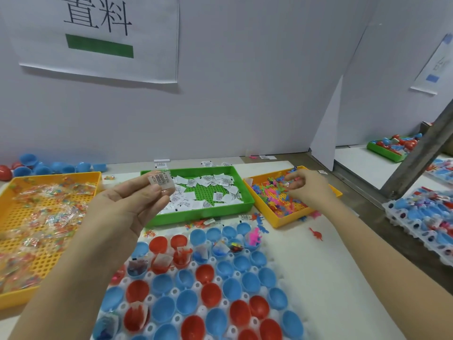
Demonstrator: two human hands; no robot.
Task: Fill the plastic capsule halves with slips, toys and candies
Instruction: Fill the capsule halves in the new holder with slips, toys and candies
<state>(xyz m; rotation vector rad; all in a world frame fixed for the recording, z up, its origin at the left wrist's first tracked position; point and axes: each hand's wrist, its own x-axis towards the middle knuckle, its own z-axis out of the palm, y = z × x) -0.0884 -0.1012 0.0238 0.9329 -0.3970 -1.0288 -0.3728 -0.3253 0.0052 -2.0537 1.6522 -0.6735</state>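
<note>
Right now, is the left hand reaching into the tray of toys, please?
No, the left hand holds paper slips; the right hand is over the toys.

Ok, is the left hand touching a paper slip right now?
Touching. The head view shows the left hand pinching a paper slip, held up in front of the green tray.

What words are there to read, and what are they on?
"料" on the wall sign; the character before it is cut off at the top.
Held slip: print too small to read.
Slips in the green tray: too small.
Paper strip on the side wall: blurred.
</note>
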